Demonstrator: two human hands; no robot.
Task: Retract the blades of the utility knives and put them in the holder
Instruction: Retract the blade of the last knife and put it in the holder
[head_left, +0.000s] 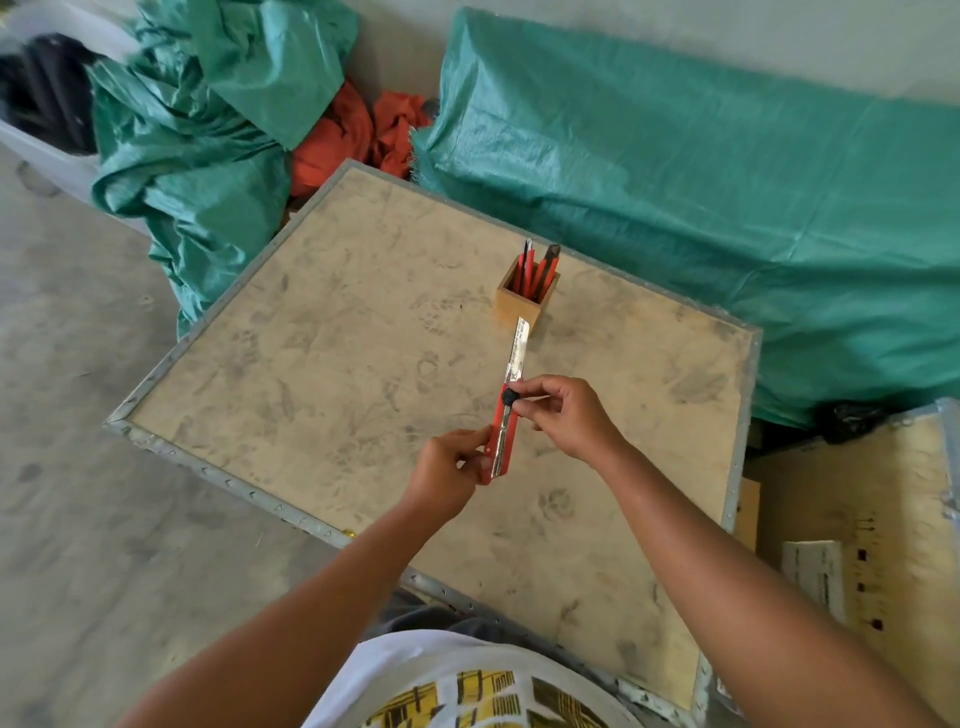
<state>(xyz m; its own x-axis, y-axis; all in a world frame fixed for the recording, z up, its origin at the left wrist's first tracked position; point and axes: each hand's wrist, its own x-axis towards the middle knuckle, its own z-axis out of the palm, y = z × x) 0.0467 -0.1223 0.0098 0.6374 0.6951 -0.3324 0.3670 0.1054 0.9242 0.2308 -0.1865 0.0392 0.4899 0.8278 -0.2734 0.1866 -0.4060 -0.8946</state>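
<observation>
A red utility knife (503, 441) is held above the middle of the wooden crate top (332, 332), its long silver blade (517, 349) fully extended and pointing away from me towards the holder. My left hand (451, 475) grips the rear end of the red handle. My right hand (563, 415) pinches the black slider knob (509, 399) at the front of the handle. A small square wooden holder (524, 304) stands beyond the blade tip, with several red and black knives upright inside it.
Green tarpaulin (675, 208) covers bulky shapes behind and to the right of the crate, with orange cloth (358, 140) between them. Another wooden crate (857, 519) sits lower right. Concrete floor (78, 415) lies to the left.
</observation>
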